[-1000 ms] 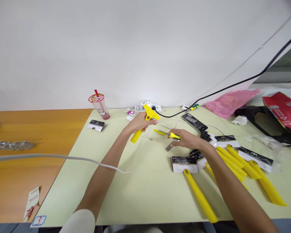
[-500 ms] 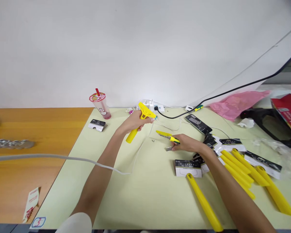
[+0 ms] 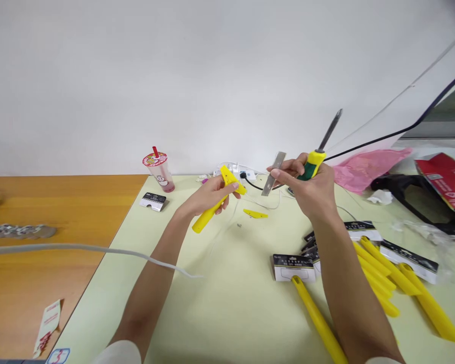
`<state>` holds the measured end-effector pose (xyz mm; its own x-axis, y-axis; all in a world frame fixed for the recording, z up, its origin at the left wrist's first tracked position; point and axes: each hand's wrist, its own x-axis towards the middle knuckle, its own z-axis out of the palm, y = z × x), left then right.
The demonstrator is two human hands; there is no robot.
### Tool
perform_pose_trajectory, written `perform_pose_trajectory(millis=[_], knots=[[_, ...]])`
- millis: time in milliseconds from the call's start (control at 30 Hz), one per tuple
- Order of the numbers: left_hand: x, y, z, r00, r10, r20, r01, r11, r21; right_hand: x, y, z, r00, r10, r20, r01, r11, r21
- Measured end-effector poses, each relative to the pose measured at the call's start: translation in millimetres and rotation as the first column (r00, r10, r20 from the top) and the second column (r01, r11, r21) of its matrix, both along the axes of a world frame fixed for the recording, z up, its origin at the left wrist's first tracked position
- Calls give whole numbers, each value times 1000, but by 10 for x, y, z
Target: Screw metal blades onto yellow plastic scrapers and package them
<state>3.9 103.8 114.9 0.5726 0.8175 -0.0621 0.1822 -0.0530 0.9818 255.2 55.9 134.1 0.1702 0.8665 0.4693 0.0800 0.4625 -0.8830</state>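
Observation:
My left hand [image 3: 209,196] is closed around a yellow scraper handle [image 3: 203,218], its wide head tilted up past my fingers. Raised on the right, my right hand [image 3: 311,187] pinches a flat grey metal blade [image 3: 274,173] between thumb and fingers. The same hand also keeps hold of a yellow-and-green screwdriver [image 3: 314,161], its shaft pointing up and right. Between the hands a yellow cover piece [image 3: 255,214] lies on the table, with small screws [image 3: 239,225] just left of it.
Several yellow handles [image 3: 379,273] and black-and-white packaging cards [image 3: 293,268] lie at right. A drink cup [image 3: 160,173] stands at the back left. A black cable [image 3: 398,132] runs from the power strip [image 3: 233,171]. A white cord [image 3: 136,254] crosses above my left forearm.
My right hand has risen from the table, lifting the blade and the screwdriver; the screwdriver now points upward. The yellow cover piece stays on the table. My left hand has tilted the scraper slightly.

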Motion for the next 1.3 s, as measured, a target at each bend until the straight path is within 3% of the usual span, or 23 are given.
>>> perform_pose_trajectory(millis=[100,233,433,800,933,1000,1067,1133,1200,1300], knots=[[32,-84,82,999,-35,-20,36,999,24,-70,-18,34,998,-58,6,58,998,22],[85,-145,111,992,-126,-9,126,992,26,-120,-22,-20,994,-27,103,31,999,-35],[161,-171,43,975,-220,-6,220,975,-1,-210,-24,-94,908,10,418,43,992,-116],[202,-137,-21,981,-182,-66,181,983,-11,-249,34,-179,896,32,443,45,986,-163],[183,-75,-62,996,-86,-27,86,996,10,-85,142,-244,880,-19,475,107,981,-160],[176,-46,-71,1000,9,23,-10,999,38,66,225,-298,819,-73,569,197,968,-158],[180,-39,-63,991,106,86,-112,992,59,229,320,-379,734,-45,678,236,953,-191],[195,-61,-36,969,181,165,-195,978,72,357,417,-493,628,131,767,184,933,-310],[216,-107,6,943,221,248,-246,966,75,416,506,-643,495,358,792,119,875,-469],[238,-184,73,915,233,328,-271,960,74,379,609,-903,391,486,782,119,815,-567]])
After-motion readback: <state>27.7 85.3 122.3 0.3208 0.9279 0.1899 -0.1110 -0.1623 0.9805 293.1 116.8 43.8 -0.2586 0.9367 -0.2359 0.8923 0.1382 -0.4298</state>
